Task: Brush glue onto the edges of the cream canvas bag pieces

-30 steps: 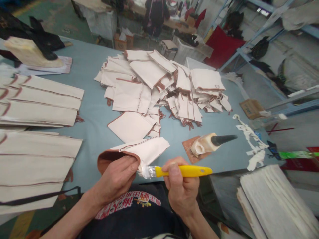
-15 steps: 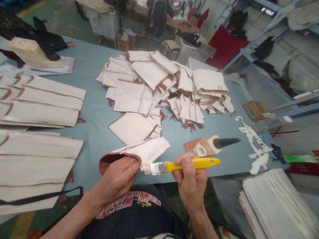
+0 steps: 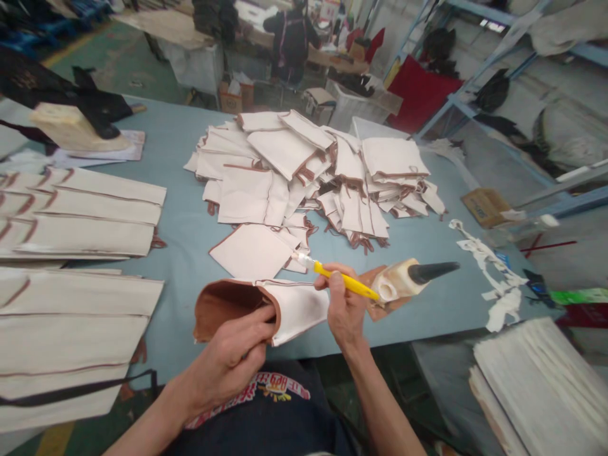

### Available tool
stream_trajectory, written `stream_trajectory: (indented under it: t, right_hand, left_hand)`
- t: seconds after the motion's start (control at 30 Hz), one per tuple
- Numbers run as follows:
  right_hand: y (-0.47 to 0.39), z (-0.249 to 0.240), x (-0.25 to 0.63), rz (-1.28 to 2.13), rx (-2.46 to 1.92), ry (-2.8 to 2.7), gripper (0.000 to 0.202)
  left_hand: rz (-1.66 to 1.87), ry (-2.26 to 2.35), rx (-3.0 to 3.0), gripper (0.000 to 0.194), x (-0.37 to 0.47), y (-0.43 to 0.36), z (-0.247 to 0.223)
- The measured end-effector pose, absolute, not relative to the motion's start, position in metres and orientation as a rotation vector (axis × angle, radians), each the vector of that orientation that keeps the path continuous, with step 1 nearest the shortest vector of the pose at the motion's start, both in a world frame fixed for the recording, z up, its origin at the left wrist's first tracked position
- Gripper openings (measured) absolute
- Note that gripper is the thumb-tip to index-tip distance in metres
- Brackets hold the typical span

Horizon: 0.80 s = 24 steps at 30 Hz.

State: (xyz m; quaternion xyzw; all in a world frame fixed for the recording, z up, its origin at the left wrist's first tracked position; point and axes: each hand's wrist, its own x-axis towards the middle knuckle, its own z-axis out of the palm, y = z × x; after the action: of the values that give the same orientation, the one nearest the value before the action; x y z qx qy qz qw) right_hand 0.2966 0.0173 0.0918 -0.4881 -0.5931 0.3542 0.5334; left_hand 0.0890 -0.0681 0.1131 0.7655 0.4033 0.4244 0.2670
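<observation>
A cream fabric pouch point(image 3: 301, 313) with a brown lining lies on its side near the table's front edge, its mouth gaping toward the left. My left hand point(image 3: 237, 351) grips the pouch at its brown rim, fingertips hidden inside the mouth. Beyond the pouch's far end, my right hand point(image 3: 344, 310) holds a paintbrush by its yellow handle point(image 3: 349, 282). White stuff coats the brush's bristle end, which points up and left, apart from the pouch. Just right of that hand, a cream bottle with a black tip point(image 3: 392, 280) lies on a brown piece point(image 3: 380, 311).
A heap of similar pouches point(image 3: 254, 193) covers the table's middle. Flat cream pieces point(image 3: 90, 221) are stacked at left. White scraps point(image 3: 506, 297) and a small carton point(image 3: 484, 208) are at right. A stack of pale sheets point(image 3: 532, 380) stands front right. A person point(image 3: 291, 44) is in the background.
The brush has swung up and away from the pouch's rim, its bristles now beyond the pouch. The pouch's mouth has opened wider around my left fingers.
</observation>
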Motion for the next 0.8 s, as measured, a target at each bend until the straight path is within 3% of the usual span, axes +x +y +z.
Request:
stream_trajectory:
  t: [0.2, 0.37, 0.47, 0.67, 0.8]
  right_hand:
    - [0.024, 0.065, 0.278, 1.070, -1.178, -1.555, 0.034]
    - [0.017, 0.070, 0.283, 0.697, -1.239, -1.530, 0.032]
    - [0.014, 0.084, 0.292, 0.490, -1.154, -1.587, 0.027]
    - [0.003, 0.111, 0.296, 0.260, -0.826, -1.811, 0.021]
    - [-0.001, 0.112, 0.297, 0.222, -0.829, -1.848, 0.022]
  left_hand:
    - [1.106, 1.042, 1.978, 0.033, 0.103, -0.074, 0.124]
    - [0.937, 1.204, 1.843, 0.036, 0.089, -0.088, 0.115]
    - [0.843, 1.383, 1.783, 0.048, 0.077, -0.088, 0.109]
    - [0.954, 1.372, 1.942, 0.008, 0.079, -0.056, 0.131]
    - [0.856, 1.312, 1.861, 0.022, 0.084, -0.042, 0.146]
